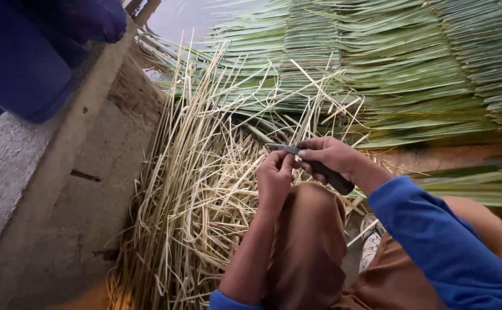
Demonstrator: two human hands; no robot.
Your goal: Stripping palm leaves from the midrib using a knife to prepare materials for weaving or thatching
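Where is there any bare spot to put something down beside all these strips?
Bare concrete floor lies left of the pale strip pile, bordered by a raised ledge. Ahead, stacked green leaves cover everything. The left hand and the right hand, which grips a knife, work just above the knee, with strips crowding around.

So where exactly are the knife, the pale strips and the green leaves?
knife (320, 166), head view, on the dark handle in the right hand.
pale strips (193, 189), head view, middle of the loose pile.
green leaves (423, 69), head view, on the layered stack.
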